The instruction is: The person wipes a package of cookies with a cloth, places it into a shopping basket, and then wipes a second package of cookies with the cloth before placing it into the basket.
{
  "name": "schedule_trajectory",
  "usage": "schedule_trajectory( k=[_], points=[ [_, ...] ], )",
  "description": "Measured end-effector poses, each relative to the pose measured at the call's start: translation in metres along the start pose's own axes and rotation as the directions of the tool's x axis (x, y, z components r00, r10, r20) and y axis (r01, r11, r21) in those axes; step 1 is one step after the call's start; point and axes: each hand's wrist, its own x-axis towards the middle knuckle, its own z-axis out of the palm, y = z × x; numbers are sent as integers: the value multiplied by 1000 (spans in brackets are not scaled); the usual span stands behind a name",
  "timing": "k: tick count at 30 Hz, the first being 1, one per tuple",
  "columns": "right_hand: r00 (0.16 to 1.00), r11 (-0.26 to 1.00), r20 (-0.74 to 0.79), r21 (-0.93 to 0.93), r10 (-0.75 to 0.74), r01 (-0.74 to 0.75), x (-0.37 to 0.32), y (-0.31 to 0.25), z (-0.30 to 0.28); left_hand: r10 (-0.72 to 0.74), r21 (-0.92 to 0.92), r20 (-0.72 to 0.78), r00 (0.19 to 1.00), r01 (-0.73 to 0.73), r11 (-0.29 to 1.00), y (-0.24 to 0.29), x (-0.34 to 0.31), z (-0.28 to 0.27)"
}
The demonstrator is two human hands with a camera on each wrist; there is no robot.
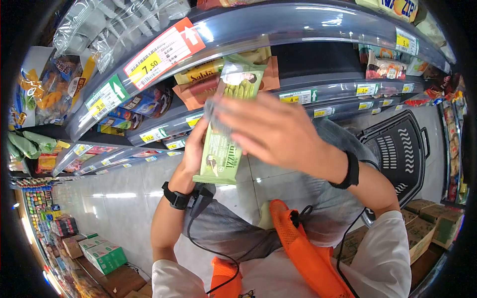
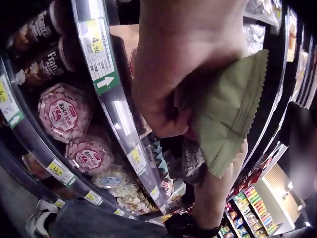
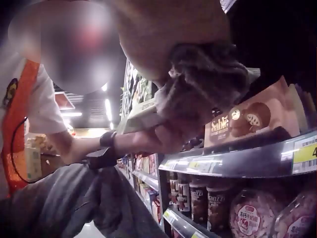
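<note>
Upright in the head view, a green snack packet (image 1: 222, 155) is gripped along its side by my left hand (image 1: 195, 149). My right hand (image 1: 280, 130), blurred, lies across the packet's front and holds a grey cloth (image 1: 214, 113) against it. The left wrist view shows the packet's plain green back (image 2: 229, 119) beside my left hand (image 2: 166, 84), with part of the cloth (image 2: 193, 161) below. Bunched cloth (image 3: 203, 84) sits under my right hand (image 3: 171, 34) in the right wrist view, where my left hand (image 3: 166, 136) is behind it. The right fingertips are hidden.
Curved shelves with price labels (image 1: 165, 53) stand ahead, holding yellow and brown Sablé packets (image 1: 196, 93). A black basket (image 1: 397, 149) is on the floor at right, near cardboard boxes (image 1: 417, 233). A green and white box (image 1: 104, 254) lies at lower left.
</note>
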Motion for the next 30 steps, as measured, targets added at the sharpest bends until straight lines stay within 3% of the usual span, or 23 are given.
schedule_trajectory(
  k=[1, 2, 3, 5, 6, 8, 12, 15, 18, 20, 23, 24, 28, 30],
  points=[
    [999, 998, 6, -33, -45, 45, -1, 1, 2, 28, -46, -111, 993, -33, 998, 1, -1, 0],
    [995, 993, 13, -64, -95, 95, -1, 3, 4, 45, -5, -77, 996, -46, 999, 2, 0, 3],
    [990, 985, 21, -94, -141, 142, -2, 4, 6, 25, 14, 39, 999, -25, 1000, 4, 2, -2],
    [994, 988, -102, -153, -29, 13, 8, 21, 5, -43, 56, 265, 963, 29, 998, 6, 7, -17],
    [987, 986, -162, -159, 17, -43, 13, 35, 1, -24, 129, 98, 995, 11, 992, 7, 3, 6],
    [965, 984, -242, -114, 104, -135, 16, 51, -8, -52, 78, 93, 994, 44, 996, 4, 2, 6],
    [987, 995, -161, -102, -19, 2, 9, 34, 0, -72, 21, 56, 996, 71, 997, 4, 0, 10],
    [991, 990, -34, -64, -128, 126, -5, -7, 11, 1, 72, 6, 1000, -2, 997, 4, 0, 12],
    [969, 970, -66, 22, -239, 241, -13, -22, 28, 5, 103, 1, 1000, -5, 995, 4, -2, 10],
    [962, 971, -131, -56, -240, 234, -8, -10, 18, 1, 136, -50, 999, 6, 991, 3, -5, 12],
    [956, 982, -251, -151, -153, 118, 10, 22, 4, -89, 77, 201, 976, 74, 994, 3, -9, -1],
    [955, 984, -279, -168, -105, 60, 14, 36, -5, -87, 157, 8, 996, 85, 984, 4, -12, 20],
    [917, 976, -394, -217, -69, -21, 16, 58, -2, -137, 22, -29, 990, 137, 990, -1, -7, 18],
    [947, 981, -321, -189, -11, -53, 10, 44, 0, -138, 70, 51, 989, 134, 989, 0, -5, 15]
  ],
)
